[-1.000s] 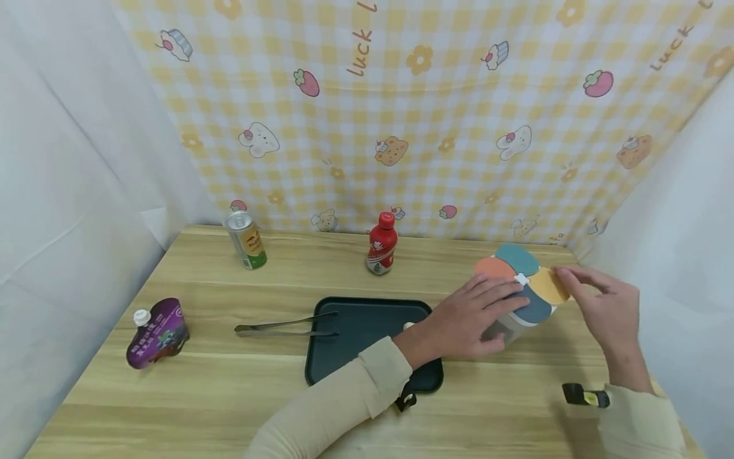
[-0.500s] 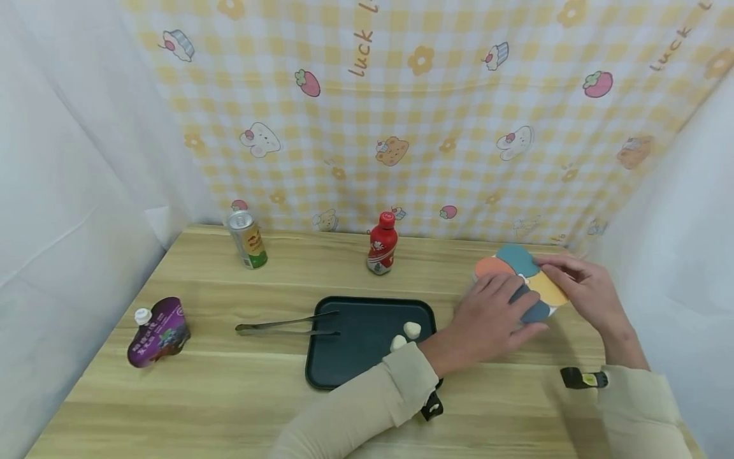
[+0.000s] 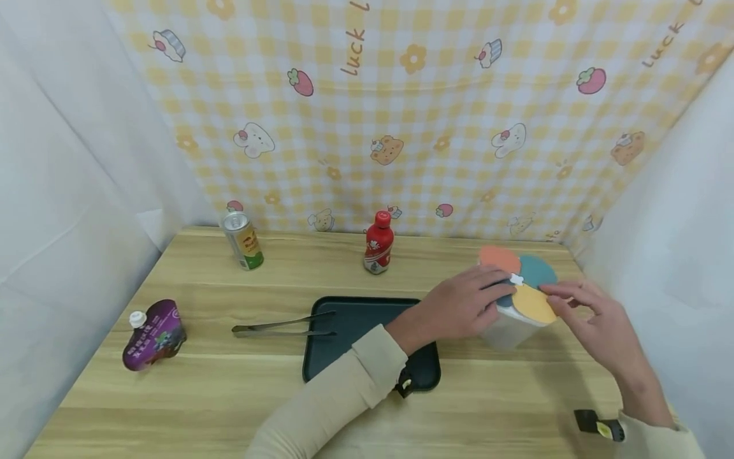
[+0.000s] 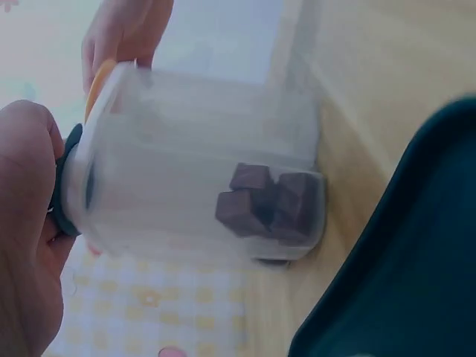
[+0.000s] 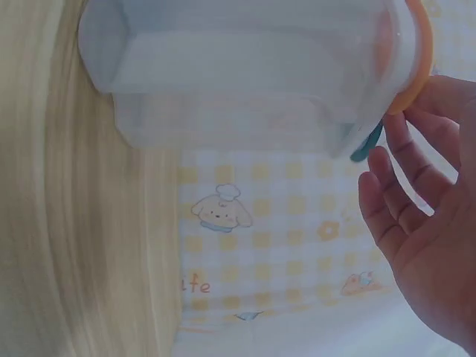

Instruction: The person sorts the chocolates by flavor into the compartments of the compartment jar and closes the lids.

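A clear sectioned container (image 3: 507, 331) stands upright at the table's right side. Its petal-shaped lids are coral (image 3: 500, 257), teal (image 3: 538, 271), yellow (image 3: 533, 305) and dark blue (image 3: 506, 300). My left hand (image 3: 455, 305) holds the top at the dark blue lid, which it partly covers. At the yellow lid's outer edge, thumb and fingertips of my right hand (image 3: 596, 325) pinch. Several dark brown blocks (image 4: 260, 201) lie low in one compartment in the left wrist view. The compartments facing the right wrist camera show no contents.
Left of the container lies a dark green tray (image 3: 338, 357), partly under my left forearm. Metal tongs (image 3: 281, 331) rest over its left edge. Behind stand a red bottle (image 3: 379, 245) and a can (image 3: 243, 241). A purple pouch (image 3: 155, 335) lies far left.
The container's top has turned clockwise, bringing the yellow lid nearer to me. My right hand has come toward me with it; my left hand has shifted left, and the forearm now hides the tray's white pieces.
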Tool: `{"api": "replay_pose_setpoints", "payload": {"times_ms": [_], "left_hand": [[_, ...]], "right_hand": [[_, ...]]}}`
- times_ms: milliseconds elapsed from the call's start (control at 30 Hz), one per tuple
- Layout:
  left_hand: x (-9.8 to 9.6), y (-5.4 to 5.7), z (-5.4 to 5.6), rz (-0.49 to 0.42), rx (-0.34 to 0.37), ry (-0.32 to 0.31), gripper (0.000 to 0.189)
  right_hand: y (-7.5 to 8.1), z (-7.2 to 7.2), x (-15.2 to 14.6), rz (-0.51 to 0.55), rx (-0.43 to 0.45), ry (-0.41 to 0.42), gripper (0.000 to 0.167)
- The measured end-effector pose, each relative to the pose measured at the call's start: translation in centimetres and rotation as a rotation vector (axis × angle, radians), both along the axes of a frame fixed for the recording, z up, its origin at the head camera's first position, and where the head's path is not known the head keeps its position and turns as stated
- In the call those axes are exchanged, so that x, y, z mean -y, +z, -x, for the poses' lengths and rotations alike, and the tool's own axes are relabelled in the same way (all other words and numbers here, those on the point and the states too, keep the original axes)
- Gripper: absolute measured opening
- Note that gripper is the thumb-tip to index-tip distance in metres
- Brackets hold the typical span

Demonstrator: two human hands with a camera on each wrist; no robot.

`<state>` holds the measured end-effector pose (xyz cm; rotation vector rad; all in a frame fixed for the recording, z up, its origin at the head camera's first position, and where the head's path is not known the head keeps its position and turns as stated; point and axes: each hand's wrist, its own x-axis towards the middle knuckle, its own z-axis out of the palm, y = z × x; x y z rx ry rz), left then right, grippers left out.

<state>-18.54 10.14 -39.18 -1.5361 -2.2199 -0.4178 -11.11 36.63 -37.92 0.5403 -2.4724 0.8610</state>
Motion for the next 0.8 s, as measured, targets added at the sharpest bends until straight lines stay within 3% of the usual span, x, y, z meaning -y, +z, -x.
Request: {"api": "replay_pose_setpoints", "payload": {"times_ms": [100,200,333,500,667,800], "left_hand": [[0.4,0.6,0.6,0.094,0.069,-0.027,0.046],[0.5,1.0,1.0,0.199,0.066,-0.034,0.05],[0.3,1.1,1.7,0.267,0.047,-0.043,0.051],[0.2,0.9,2.5,0.23,0.16,-0.078,0.049],[0.3,0.7,3.0,0.13,0.32,-0.157,0.047],[0.6,0.4,3.3,0.078,0.349,-0.233,0.053]], "right_hand": [[0.0,-0.8,0.8,-0.032,-0.073,0.036,0.028],[0.1,-1.3,1.6,-0.064,-0.133,0.059,0.019],[0.1,-1.7,2.3,-0.053,-0.099,0.084,0.021],[0.0,-2.3,3.0,-0.028,0.007,0.1,0.037],[-0.3,-1.9,3.5,-0.086,-0.024,0.052,0.056],[-1.3,-1.5,3.3,-0.138,-0.08,0.051,0.07]]}}
